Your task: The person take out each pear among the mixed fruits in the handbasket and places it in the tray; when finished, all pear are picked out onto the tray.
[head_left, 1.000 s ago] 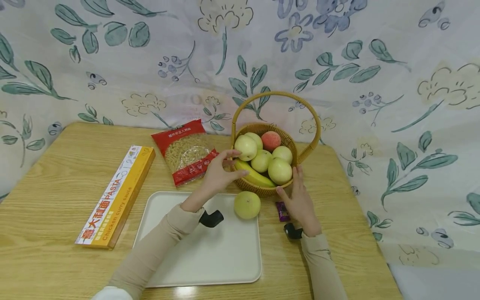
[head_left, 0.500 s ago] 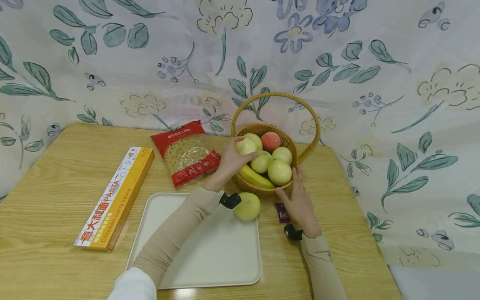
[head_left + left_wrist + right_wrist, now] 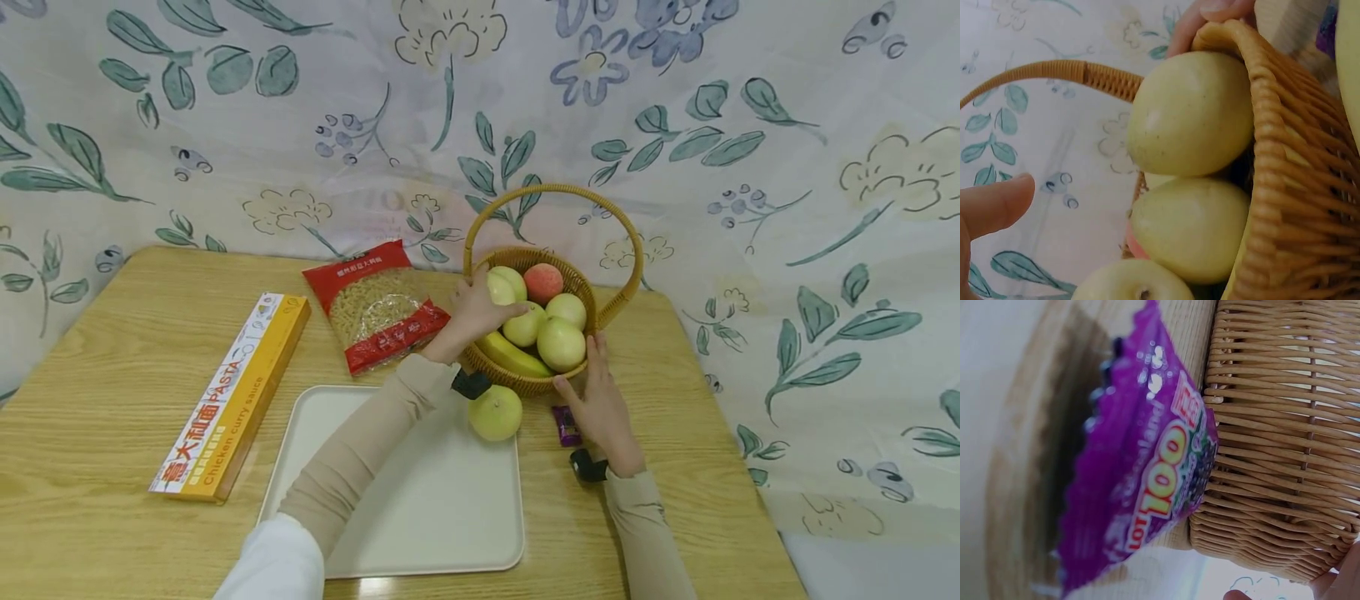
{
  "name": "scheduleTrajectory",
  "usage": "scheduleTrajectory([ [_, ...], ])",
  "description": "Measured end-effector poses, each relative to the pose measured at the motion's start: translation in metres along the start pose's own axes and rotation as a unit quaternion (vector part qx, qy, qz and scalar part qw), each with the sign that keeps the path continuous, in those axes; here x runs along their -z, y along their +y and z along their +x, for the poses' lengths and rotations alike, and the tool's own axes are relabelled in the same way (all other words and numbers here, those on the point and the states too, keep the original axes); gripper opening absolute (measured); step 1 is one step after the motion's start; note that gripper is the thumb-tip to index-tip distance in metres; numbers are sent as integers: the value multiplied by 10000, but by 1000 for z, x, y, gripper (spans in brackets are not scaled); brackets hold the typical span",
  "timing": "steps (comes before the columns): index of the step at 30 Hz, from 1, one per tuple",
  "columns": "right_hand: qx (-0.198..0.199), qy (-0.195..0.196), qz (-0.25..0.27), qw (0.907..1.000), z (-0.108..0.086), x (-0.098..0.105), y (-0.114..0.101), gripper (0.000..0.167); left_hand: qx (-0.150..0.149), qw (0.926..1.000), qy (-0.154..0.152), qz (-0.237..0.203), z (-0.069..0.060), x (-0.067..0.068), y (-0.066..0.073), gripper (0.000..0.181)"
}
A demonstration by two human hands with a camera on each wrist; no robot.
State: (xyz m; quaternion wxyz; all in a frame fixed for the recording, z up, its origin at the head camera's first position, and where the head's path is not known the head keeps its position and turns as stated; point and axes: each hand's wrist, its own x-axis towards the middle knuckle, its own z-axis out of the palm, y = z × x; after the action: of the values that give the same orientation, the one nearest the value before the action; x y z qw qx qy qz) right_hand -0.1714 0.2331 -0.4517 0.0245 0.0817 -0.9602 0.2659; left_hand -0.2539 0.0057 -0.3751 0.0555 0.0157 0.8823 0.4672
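Wooden table: both hands at a fruit basket, right wide, left's grip unclear.

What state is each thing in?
Basket, upright, holding fruit
Banana, in basket, unpeeled
Peach, in basket, partly hidden
Loose fruit, at tray's far right corner
Tray, lying flat
Bag, lying flat, looks sealed
Box, lying flat, looks closed
Candy, looks sealed
Left hand, at basket fruit, grip unclear
Right hand, fingers extended, against basket
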Motion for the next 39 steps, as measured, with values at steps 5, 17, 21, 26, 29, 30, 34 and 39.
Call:
scheduleTrajectory([
  [5, 0, -15, 25, 10000, 1, 0, 0, 86, -152, 9998, -133, -13, 2, -5, 8, 93],
  [17, -21, -1, 94, 10000, -1, 0, 0, 86, -177, 9990, 317, 269, 9, -10, 3, 86],
  [21, 0, 16, 128, 9999, 0, 0, 1, 85, -487, 9974, 372, 384, 12, -10, 3, 87],
  [26, -7, 20, 144, 9999, 1, -2, 0, 85, -612, 9937, 243, 912, 16, -3, 7, 86],
  [29, 4, 29, 137, 9999, 1, -2, -1, 85, -609, 9922, 138, 1079, 18, 2, 12, 83],
  [30, 2, 43, 139, 9999, 1, -2, -1, 85, -620, 9923, 110, 1069, 18, 3, 13, 82],
  [34, 4, 67, 147, 9999, 1, -2, 0, 85, -574, 9949, 53, 829, 19, 4, 13, 80],
  [39, 9, 27, 164, 9999, 1, -1, 1, 85, -764, 9882, -132, 1318, 19, 3, 6, 78],
])
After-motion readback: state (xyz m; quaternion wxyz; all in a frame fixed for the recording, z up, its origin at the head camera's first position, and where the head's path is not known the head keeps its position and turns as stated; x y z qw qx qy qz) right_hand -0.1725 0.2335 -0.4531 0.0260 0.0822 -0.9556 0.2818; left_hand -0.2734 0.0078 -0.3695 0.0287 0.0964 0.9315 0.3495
